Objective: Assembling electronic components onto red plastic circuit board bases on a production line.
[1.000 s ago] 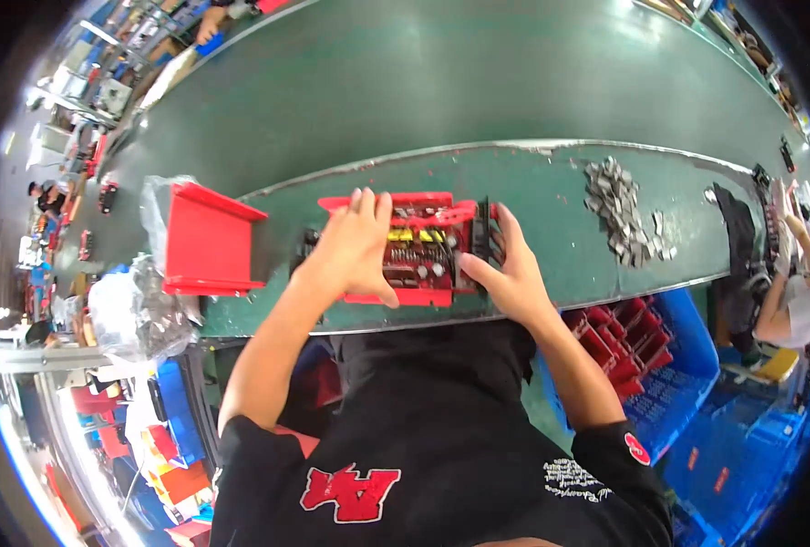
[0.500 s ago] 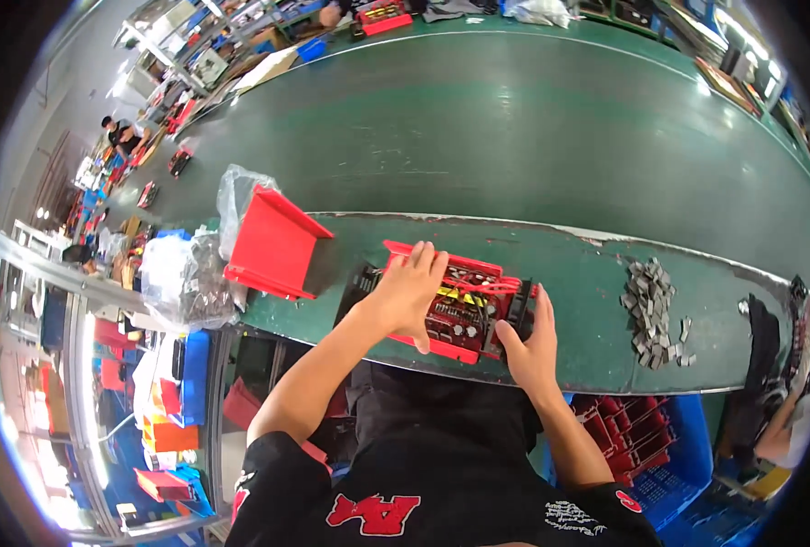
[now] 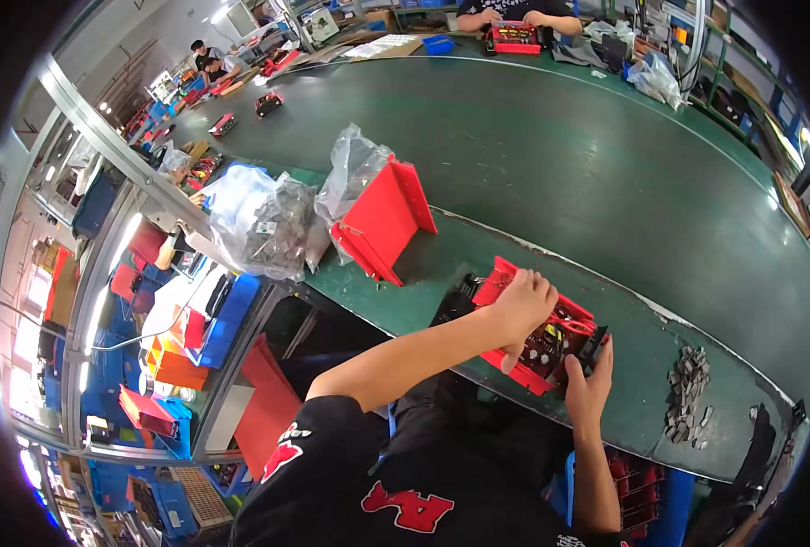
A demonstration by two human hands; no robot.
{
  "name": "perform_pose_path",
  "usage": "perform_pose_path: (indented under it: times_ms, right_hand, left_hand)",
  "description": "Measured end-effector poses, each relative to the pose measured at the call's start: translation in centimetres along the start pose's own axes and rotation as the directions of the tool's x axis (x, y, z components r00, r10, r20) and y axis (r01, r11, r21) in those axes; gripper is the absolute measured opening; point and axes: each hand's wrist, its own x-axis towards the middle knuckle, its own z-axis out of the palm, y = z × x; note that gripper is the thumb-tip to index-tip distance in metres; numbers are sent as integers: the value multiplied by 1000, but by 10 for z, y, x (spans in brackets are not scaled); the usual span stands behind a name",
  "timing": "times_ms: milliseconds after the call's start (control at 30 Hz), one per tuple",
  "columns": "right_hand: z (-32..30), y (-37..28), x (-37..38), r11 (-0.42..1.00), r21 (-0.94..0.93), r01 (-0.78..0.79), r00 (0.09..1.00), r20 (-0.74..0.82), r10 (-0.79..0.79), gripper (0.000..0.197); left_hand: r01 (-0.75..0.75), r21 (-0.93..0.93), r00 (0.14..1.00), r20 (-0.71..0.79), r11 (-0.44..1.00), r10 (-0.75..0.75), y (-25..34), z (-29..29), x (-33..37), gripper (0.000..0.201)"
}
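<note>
An open red metal case [image 3: 526, 381] with a circuit board and red wires inside lies by the near edge of the green bench. My left hand [image 3: 523, 312] reaches across its left part, fingers bent over the far side and thumb at the near side. At the right end, a black panel [image 3: 593, 348] is between the thumb and fingers of my right hand [image 3: 589, 387]. Another black panel [image 3: 455, 296] is at the left end, partly behind my left forearm. A bent red metal cover [image 3: 382, 223] stands on the bench further left.
Clear plastic bags [image 3: 282, 228] with small parts sit left of the cover. Small grey pieces [image 3: 687, 392] lie heaped at the right. Beyond runs a wide green belt [image 3: 532, 137], with a co-worker's hands [image 3: 537, 18] at another red case across it. A blue crate [image 3: 678, 501] stands below.
The view has swung left, so the bench items appear further right and a co-worker across the belt shows. Both my hands stay on the case; my left fingers are more bent.
</note>
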Motion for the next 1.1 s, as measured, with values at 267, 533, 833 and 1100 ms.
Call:
perform_pose_path:
  times_ms: [267,533,833,1100]
  right_hand:
    - [33,-6,5,994,-111,-16,990,-144,0,72]
    - [33,-10,5,989,-141,-33,993,-117,17,79]
    - [27,-5,4,995,-83,-53,994,-97,45,84]
    - [32,6,7,992,121,-44,993,-107,57,82]
  left_hand:
    - [-15,70,1000,-10,997,16,1,7,10,137]
    - [-6,46,1000,7,999,6,4,12,17,135]
    - [25,9,994,108,1000,-26,10,6,21,147]
    - [78,-61,989,131,995,-70,8,11,29,151]
